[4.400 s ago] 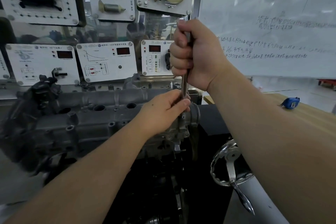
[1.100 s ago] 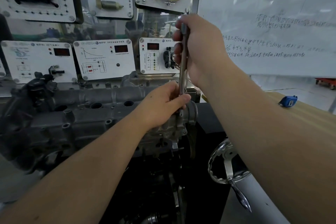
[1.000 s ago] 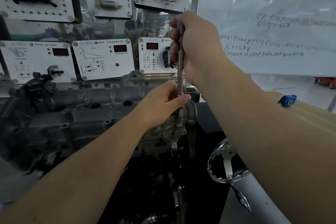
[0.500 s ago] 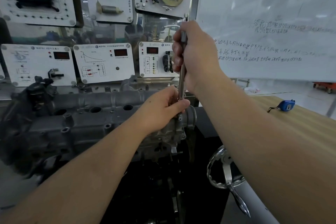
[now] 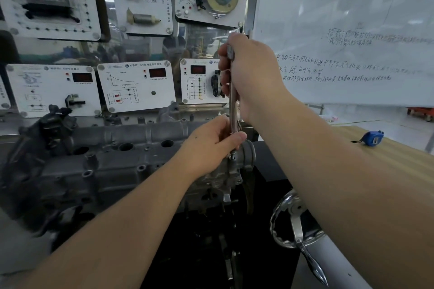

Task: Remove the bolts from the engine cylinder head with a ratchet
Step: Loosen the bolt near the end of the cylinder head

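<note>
A grey engine cylinder head (image 5: 112,166) lies across the stand in front of me, with several open bolt holes along its top. A chrome ratchet (image 5: 232,105) stands nearly upright over the head's right end. My right hand (image 5: 251,73) grips the upper part of its handle. My left hand (image 5: 213,145) is curled round the ratchet's lower end, where its socket meets the head. The bolt under the socket is hidden by my left hand.
White training panels (image 5: 136,87) with gauges hang behind the head. A whiteboard (image 5: 340,30) fills the upper right. A blue tape measure (image 5: 373,138) lies on the wooden table (image 5: 385,159) at right. A chrome handwheel (image 5: 293,223) with a crank sticks out below my right forearm.
The ratchet handle has rocked slightly back and forth while staying near upright. Both hands keep their hold, and the view has shifted a little.
</note>
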The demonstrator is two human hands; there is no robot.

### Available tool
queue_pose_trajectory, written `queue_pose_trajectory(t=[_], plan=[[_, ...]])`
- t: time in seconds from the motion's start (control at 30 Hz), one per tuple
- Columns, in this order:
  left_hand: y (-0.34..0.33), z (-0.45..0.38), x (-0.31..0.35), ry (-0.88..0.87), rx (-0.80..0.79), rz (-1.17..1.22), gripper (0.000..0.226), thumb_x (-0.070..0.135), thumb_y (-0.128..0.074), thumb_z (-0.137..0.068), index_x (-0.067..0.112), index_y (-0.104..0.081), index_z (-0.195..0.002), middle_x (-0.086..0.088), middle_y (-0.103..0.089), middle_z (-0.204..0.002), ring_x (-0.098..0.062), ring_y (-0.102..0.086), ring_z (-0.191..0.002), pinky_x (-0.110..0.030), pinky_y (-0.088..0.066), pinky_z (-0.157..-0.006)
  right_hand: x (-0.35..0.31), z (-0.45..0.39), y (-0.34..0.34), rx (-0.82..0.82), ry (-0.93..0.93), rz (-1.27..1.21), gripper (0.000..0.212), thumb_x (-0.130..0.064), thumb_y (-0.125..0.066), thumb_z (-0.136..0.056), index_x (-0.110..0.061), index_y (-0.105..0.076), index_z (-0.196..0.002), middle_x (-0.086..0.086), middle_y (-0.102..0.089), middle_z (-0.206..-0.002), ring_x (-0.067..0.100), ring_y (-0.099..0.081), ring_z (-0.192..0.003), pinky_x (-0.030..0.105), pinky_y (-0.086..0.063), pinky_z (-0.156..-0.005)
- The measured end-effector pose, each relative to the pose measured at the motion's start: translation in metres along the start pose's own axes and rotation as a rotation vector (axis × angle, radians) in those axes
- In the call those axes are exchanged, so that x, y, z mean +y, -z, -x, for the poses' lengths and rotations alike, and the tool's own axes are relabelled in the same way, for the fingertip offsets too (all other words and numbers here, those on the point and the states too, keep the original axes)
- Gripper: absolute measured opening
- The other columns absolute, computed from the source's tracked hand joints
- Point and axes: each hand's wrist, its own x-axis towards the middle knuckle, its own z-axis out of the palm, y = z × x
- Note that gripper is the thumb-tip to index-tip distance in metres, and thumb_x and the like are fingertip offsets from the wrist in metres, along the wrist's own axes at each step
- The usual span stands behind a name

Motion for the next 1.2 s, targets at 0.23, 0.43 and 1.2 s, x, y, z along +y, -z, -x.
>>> queue_pose_trajectory(t=[0.23,0.43,1.2], plan=[[0.003,0.002,-0.005,-0.022,-0.096,-0.005,0.021,0.051,-0.043,-0.101,0.039,-0.058,-0.109,0.021,-0.071,-0.099,-0.009,-0.068,-0.085,-0.037,-0.058,-0.08,0.005,-0.004,0.006,-0.054,-0.009,-0.128,0.031,-0.02,-0.046,-0.093,-0.02,-0.038,-0.063,-0.003,-0.028,-0.054,0.017,-0.016,-0.05,0.031,-0.016,-0.051],[0.005,0.001,-0.005,-0.052,-0.111,-0.05,0.018,0.046,-0.04,-0.104,0.041,-0.058,-0.107,0.029,-0.07,-0.101,-0.017,-0.069,-0.091,-0.029,-0.056,-0.073,0.004,-0.009,0.022,-0.235,-0.063,-0.208,0.037,-0.033,-0.045,-0.103,-0.019,-0.048,-0.068,-0.006,-0.035,-0.05,0.013,-0.026,-0.044,0.027,-0.027,-0.049],[0.003,0.007,-0.002,-0.031,-0.114,-0.003,0.024,0.048,-0.041,-0.104,0.034,-0.06,-0.101,0.026,-0.071,-0.097,-0.009,-0.067,-0.088,-0.044,-0.056,-0.082,0.011,-0.011,0.027,-0.394,-0.081,-0.34,0.044,-0.032,-0.039,-0.099,-0.022,-0.038,-0.056,-0.007,-0.02,-0.05,0.011,-0.013,-0.042,0.021,-0.017,-0.043]])
